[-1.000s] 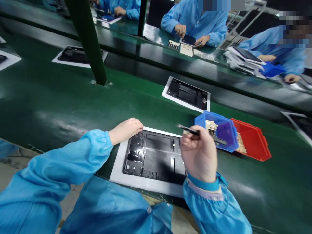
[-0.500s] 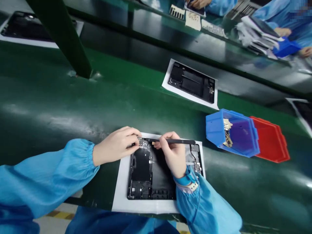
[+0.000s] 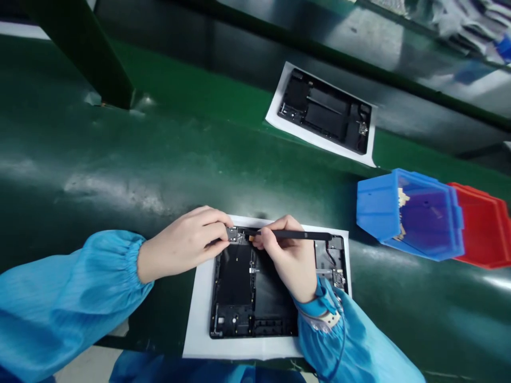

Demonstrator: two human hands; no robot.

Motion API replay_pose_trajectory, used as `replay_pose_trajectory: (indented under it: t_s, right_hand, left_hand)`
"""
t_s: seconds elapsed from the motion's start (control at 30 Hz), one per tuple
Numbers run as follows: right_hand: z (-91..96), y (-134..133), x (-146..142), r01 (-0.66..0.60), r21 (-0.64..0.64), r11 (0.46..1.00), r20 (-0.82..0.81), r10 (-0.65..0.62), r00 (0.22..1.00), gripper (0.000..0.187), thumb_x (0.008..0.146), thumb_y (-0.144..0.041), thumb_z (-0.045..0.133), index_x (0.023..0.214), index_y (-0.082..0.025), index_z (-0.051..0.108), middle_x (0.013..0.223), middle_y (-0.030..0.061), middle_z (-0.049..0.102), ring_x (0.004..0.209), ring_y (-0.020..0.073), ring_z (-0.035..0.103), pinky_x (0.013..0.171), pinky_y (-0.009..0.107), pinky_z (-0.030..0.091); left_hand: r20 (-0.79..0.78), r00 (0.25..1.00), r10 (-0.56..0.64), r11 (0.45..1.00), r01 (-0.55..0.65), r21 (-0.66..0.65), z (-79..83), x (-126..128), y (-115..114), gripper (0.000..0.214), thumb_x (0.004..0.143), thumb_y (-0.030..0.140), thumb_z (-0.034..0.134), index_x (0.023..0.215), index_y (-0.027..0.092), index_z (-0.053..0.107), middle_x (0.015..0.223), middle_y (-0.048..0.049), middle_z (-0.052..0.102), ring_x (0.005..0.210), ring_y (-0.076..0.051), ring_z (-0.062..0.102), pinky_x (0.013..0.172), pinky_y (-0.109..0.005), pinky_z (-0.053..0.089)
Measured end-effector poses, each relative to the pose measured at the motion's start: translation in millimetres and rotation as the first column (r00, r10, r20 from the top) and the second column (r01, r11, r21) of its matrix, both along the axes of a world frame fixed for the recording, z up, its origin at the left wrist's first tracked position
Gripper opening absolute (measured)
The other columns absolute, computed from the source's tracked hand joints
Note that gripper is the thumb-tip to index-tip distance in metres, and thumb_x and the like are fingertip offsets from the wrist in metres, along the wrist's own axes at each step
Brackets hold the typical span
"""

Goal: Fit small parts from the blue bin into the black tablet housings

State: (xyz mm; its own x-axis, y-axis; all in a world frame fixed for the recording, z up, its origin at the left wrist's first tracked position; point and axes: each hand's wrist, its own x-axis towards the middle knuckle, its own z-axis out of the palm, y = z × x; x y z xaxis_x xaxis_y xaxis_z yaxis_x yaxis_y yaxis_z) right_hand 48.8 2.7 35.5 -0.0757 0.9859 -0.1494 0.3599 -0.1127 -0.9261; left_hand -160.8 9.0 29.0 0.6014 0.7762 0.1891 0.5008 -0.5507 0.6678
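Observation:
A black tablet housing [image 3: 275, 290] lies open side up on a white sheet [image 3: 199, 314] in front of me. My left hand [image 3: 191, 239] is closed at its upper left corner, thumb and fingers pinching a small silver-grey part [image 3: 233, 234] with fine detail I cannot make out. In my right hand [image 3: 289, 255] are black tweezers [image 3: 303, 234], held like a pen, almost level above the housing's top edge. Their tip points left at a small orange-brown piece [image 3: 251, 239] beside the silver part. Whether the tip grips it I cannot tell. My right hand and sleeve hide the housing's middle right.
A second black housing [image 3: 331, 114] lies on a white sheet farther back. To the right stand a blue bin [image 3: 377, 210] with small gold-coloured parts and a red bin [image 3: 485, 226]. A green post [image 3: 99, 58] rises at the left of the green bench [image 3: 179, 154].
My view has shifted, so the far housing sits higher and the bins farther right. The co-workers' hands have left the picture. Both my hands keep nearly the same hold at the housing's top edge.

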Motion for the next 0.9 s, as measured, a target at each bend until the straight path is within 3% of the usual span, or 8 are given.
replay_pose_trajectory:
  t_s: [0.53, 0.9]
  right_hand:
    - [1.5, 1.7, -2.9, 0.023, -0.057, 0.998, -0.085, -0.027, 0.996, 0.014, 0.079, -0.025, 0.059, 0.069, -0.020, 0.052, 0.059, -0.0013, 0.064, 0.054, 0.0130, 0.063, 0.052, 0.025, 0.050]
    - [-2.2, 2.5, 0.1, -0.005, -0.020, 1.000, -0.026, 0.005, 1.000, 0.017, 0.081, -0.029, 0.058, 0.068, -0.020, 0.051, 0.059, -0.0008, 0.062, 0.052, 0.0121, 0.059, 0.049, 0.024, 0.047]
  left_hand:
    - [-0.030, 1.000, 0.003, 1.000, -0.004, -0.007, -2.2, -2.3, -2.4, 0.013, 0.088, 0.018, 0.050, 0.081, 0.017, 0.061, 0.103, -0.0051, 0.061, 0.097, -0.017, 0.056, 0.087, -0.033, 0.046]
    - [-0.060, 0.998, 0.001, 1.000, -0.001, 0.009, -1.3, -3.0, -3.5, 0.010, 0.088, 0.018, 0.051, 0.082, 0.017, 0.059, 0.105, -0.0046, 0.060, 0.095, -0.015, 0.055, 0.087, -0.031, 0.043]
